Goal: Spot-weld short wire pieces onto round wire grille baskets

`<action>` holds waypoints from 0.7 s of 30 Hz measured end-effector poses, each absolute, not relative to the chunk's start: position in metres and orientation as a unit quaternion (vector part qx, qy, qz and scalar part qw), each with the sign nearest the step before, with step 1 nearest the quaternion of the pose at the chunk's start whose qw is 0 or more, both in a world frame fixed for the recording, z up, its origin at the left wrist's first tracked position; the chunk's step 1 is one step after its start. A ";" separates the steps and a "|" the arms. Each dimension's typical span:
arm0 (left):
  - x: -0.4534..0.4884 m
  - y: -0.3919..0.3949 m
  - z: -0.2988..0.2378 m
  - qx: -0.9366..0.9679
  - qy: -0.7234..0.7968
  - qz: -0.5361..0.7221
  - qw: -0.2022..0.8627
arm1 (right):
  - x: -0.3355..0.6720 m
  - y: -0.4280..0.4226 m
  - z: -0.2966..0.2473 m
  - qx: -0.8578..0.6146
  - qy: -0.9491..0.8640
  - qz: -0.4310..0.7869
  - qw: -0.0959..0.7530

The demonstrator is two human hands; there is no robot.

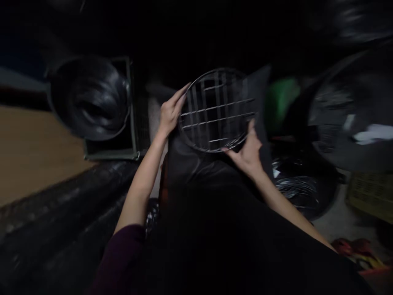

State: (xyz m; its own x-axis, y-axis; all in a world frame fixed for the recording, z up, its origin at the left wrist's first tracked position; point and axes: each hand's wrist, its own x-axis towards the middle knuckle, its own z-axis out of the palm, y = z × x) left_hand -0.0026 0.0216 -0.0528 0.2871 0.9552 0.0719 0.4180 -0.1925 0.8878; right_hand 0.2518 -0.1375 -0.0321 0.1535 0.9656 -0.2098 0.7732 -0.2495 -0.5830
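Both my hands hold a round dark basket-like frame [215, 110] with thin bright wires across it and dark strips running the other way. My left hand [172, 111] grips its rim at the upper left, the fingers stretched along the edge. At the lower right, my right hand [248, 152] has its thumb and fingers around the rim. The frame is held over a dark sheet [196, 170] covering my lap. Motion blur and dim light hide the finer detail of the weave.
A shiny black tub [89, 98] rests on a square frame [134, 123] at left. To the right are a black basin [330, 192] with coiled wire [296, 188], a larger black container [334, 149], a yellowish crate [371, 194] and something green [281, 102]. Reddish items [359, 250] lie lower right.
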 end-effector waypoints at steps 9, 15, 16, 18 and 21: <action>-0.021 0.077 -0.021 0.595 0.511 0.314 0.536 | 0.460 -0.080 -0.026 -0.863 -0.419 0.158 0.235; 0.004 0.118 0.016 0.673 0.499 0.011 0.547 | 0.548 -0.003 -0.085 -0.894 -0.401 0.178 0.094; 0.008 0.119 0.021 0.678 0.503 0.006 0.536 | 0.550 0.007 -0.093 -0.886 -0.414 0.191 0.082; 0.012 0.117 0.033 0.684 0.516 0.018 0.515 | 0.553 0.021 -0.105 -0.870 -0.437 0.217 0.060; 0.010 0.106 0.061 0.722 0.527 0.075 0.442 | 0.564 0.026 -0.107 -0.852 -0.464 0.238 0.043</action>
State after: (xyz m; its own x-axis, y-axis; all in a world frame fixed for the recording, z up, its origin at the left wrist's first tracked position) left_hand 0.0104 0.1060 0.0605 0.4340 0.8273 -0.3566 0.6939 -0.0546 0.7180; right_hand 0.5637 0.0262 -0.1074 0.4564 0.8111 -0.3657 0.7705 -0.5658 -0.2935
